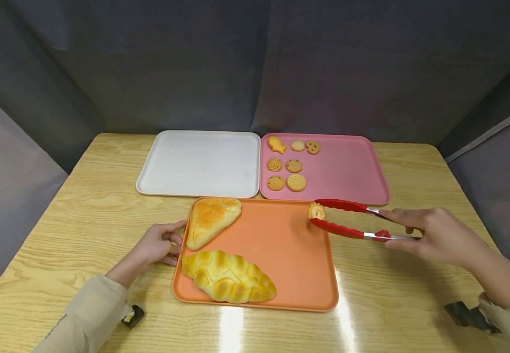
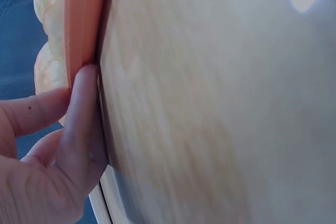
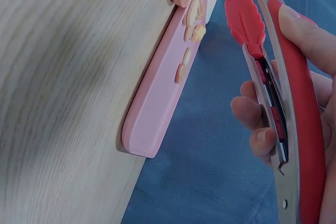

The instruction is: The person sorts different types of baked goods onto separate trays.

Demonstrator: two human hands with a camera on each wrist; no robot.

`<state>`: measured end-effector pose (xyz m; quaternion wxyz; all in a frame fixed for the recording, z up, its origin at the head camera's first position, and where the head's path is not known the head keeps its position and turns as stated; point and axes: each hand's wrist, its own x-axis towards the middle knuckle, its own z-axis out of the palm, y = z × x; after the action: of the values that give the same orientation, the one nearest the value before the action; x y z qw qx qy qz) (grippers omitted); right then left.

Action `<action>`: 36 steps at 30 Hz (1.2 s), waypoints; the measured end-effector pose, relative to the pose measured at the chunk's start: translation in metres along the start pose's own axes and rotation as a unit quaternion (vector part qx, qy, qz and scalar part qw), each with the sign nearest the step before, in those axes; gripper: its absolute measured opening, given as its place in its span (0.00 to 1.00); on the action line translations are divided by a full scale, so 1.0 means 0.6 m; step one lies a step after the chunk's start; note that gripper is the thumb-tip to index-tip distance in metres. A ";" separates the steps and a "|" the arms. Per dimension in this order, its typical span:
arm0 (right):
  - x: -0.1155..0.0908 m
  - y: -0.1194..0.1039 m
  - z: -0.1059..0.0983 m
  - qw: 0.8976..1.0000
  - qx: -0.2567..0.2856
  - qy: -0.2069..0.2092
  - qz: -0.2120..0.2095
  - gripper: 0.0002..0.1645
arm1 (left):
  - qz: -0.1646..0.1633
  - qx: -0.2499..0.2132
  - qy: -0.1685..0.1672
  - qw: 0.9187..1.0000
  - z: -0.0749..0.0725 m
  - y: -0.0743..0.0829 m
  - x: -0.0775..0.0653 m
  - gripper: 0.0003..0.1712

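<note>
My right hand [image 1: 440, 235] grips a pair of red-tipped metal tongs [image 1: 340, 228]. Between the tong tips a small ridged cookie [image 1: 317, 212] is pinched, over the upper right corner of the orange tray [image 1: 287, 255]. The right wrist view shows the thumb along one red handle of the tongs [image 3: 296, 87] and curled fingers on the other arm. At the tray's left side, my left hand [image 1: 159, 245] pinches the rim, with thumb and fingers at the edge in the left wrist view. A triangular bread [image 1: 212, 220] and a braided bread loaf [image 1: 230, 277] lie on this tray.
Behind the orange tray stand a white tray [image 1: 202, 164] at left and a pink tray [image 1: 347, 169] at right. Several cookies [image 1: 293, 165] lie in rows on the pink tray's left part. A grey curtain [image 1: 184, 68] hangs behind the wooden table [image 1: 91, 211].
</note>
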<state>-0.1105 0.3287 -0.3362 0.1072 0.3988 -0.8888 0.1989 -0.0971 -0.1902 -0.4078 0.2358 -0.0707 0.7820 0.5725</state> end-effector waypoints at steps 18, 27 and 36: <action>0.028 0.046 0.001 0.999 -0.028 0.017 0.008 0.34 | 0.004 0.001 0.000 1.000 0.000 -0.003 0.001 0.40; 0.043 0.067 0.002 0.998 -0.052 0.012 0.040 0.34 | -0.007 0.004 0.009 1.000 0.001 -0.007 0.004 0.40; 0.060 0.087 0.014 0.994 -0.081 -0.008 0.078 0.34 | 0.002 0.002 0.003 1.000 0.000 0.001 0.001 0.40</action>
<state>-0.1738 0.3326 -0.3450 0.1166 0.3200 -0.9310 0.1311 -0.0976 -0.1898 -0.4077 0.2329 -0.0703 0.7839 0.5713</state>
